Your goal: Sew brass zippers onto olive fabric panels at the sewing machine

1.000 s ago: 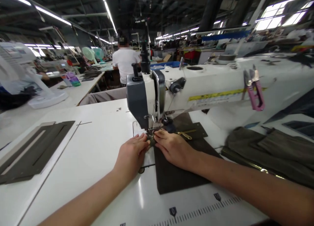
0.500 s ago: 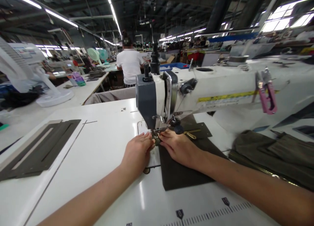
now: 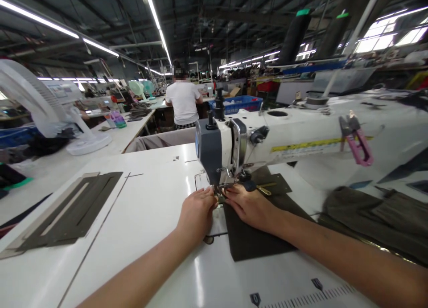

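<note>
A dark olive fabric panel [image 3: 254, 236] lies under the head of a white-and-grey sewing machine [image 3: 209, 152]. My left hand [image 3: 197, 212] is closed at the panel's left edge, thumb and fingertips pinching close beside the needle area. My right hand [image 3: 252, 205] rests on top of the panel, its fingers pressed together at the right of the presser foot. The fingertips partly hide the needle and the seam. A gold zipper pull [image 3: 264, 190] shows on the fabric just beyond my right hand.
Stacked dark panels [image 3: 73, 210] lie on the left of the white table. Folded olive fabric with a metal zipper [image 3: 364, 214] is at right. Pink-handled snips [image 3: 361, 147] hang on the machine arm. A white fan [image 3: 80, 134] stands left; a person in white [image 3: 182, 100] sits ahead.
The camera view has tilted up slightly, so everything sits lower and a little to the right. Both hands keep their places by the needle; the panel shows no clear shift.
</note>
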{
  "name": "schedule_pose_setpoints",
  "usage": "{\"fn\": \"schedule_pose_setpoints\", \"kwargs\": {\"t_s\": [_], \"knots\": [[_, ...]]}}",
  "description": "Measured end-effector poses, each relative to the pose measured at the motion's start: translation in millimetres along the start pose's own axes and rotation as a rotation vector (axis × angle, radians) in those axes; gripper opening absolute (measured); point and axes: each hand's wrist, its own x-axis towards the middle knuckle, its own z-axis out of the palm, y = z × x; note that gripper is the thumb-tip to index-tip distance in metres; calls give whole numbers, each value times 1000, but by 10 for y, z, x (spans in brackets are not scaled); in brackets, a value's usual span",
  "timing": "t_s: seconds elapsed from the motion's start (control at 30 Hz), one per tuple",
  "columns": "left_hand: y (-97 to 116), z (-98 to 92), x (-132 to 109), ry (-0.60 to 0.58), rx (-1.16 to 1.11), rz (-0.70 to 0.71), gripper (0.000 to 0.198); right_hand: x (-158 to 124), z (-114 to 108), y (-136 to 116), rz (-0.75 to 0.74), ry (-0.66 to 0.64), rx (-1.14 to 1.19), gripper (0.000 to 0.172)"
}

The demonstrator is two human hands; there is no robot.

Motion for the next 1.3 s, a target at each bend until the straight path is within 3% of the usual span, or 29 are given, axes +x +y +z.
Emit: {"fn": "schedule_pose_setpoints", "kwargs": {"t_s": [0.67,0.8,0.87,1.0,1.13,1.2,1.3], "knots": [[13,-18,-43,19,15,77,19,-56,-17,-9,30,29,62,20],[11,-17,-48,32,6,45,21,-30,-41,-42,80,-35,-11,24],[31,-35,-47,15,39,3,23,-17,-57,-70,180,-69,-119,29],[178,-94,-70,-156,270,-208,37,-70,-88,-163,438,-137,-287,67],[436,-164,-205,-355,272,-224,63,-306,-123,-357,482,-221,-302,74],[563,-202,-332,-361,194,-210,59,-476,-115,-490,454,-215,-324,73],[757,-264,-588,-251,-10,-282,47,-737,-31,-717,340,-119,-377,68]]}}
